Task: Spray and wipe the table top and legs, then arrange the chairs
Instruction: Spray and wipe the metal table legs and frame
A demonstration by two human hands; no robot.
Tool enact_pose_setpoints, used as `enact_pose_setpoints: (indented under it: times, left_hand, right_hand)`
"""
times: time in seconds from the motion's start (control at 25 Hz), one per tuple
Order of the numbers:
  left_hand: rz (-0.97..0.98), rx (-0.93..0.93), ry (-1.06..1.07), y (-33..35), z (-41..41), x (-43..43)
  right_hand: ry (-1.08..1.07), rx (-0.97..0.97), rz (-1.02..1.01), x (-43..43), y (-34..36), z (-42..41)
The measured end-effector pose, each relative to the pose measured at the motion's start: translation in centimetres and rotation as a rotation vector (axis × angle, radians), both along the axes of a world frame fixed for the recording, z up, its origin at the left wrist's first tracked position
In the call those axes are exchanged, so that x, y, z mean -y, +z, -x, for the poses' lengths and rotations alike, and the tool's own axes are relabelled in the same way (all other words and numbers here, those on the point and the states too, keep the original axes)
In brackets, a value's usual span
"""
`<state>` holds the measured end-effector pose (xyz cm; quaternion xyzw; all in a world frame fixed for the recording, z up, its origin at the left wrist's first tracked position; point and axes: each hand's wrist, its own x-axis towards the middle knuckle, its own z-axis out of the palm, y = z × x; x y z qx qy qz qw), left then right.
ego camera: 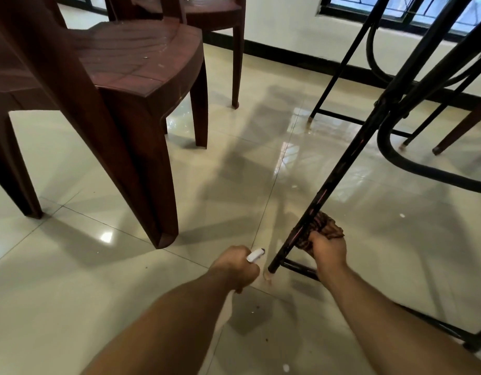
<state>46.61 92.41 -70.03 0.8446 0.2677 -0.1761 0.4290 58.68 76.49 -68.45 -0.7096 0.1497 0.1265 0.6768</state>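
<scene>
A black metal table leg (339, 169) slants down from the upper right to a foot on the tiled floor near the bottom centre. My right hand (328, 249) grips a brown patterned cloth (326, 228) wrapped against the lower part of that leg. To the left of the foot, my left hand (238, 266) is curled round a spray bottle, of which only the white nozzle (255, 255) shows. The table top is out of view.
A dark brown plastic chair (120, 77) stands at the left, a second one (215, 12) behind it. More black table legs and a curved bar (412, 158) fill the right. Another chair leg (455, 133) stands at far right. Glossy beige floor tiles lie between.
</scene>
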Motion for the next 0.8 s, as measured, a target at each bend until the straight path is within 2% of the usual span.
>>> enact_pose_setpoints:
  times: [0.12, 0.16, 0.2, 0.28, 0.32, 0.4, 0.48, 0.64, 0.72, 0.8]
  left_hand:
    - [-0.062, 0.085, 0.018, -1.0, 0.4, -2.3]
    - [-0.089, 0.118, 0.025, -1.2, 0.6, -2.7]
    - [-0.092, 0.155, 0.043, -1.7, 0.9, -2.8]
    - [-0.054, 0.24, 0.123, -2.3, 1.4, -2.4]
    - [-0.007, 0.273, 0.186, -2.6, 1.8, -2.3]
    - [0.101, 0.313, 0.295, -2.4, 2.5, -2.0]
    - [0.122, 0.326, 0.317, -2.3, 2.7, -2.0]
    - [0.058, 0.347, 0.217, -2.5, 2.5, -1.7]
    - [0.069, 0.353, 0.216, -2.4, 2.3, -1.3]
    - [0.091, 0.353, 0.216, -2.2, 2.2, -0.7]
  right_hand:
    - [-0.238, 0.335, 0.277, -1.6, -1.6, 4.4]
    - [-0.209, 0.484, 0.34, -2.1, -2.2, 5.9]
    - [-0.083, 0.63, 0.458, -2.2, -3.3, 7.4]
    - [0.352, 0.84, 0.885, -1.9, -5.6, 9.4]
    - [0.596, 0.884, 1.11, -1.9, -6.8, 9.5]
    - [1.018, 0.956, 1.434, -2.0, -7.5, 8.6]
    - [1.283, 1.087, 1.681, -1.8, -7.0, 7.6]
    - [1.284, 1.212, 1.95, -1.2, -7.0, 7.5]
    - [1.405, 1.202, 1.946, -1.8, -6.5, 7.7]
    - [1.425, 1.129, 1.884, -1.7, -5.6, 6.7]
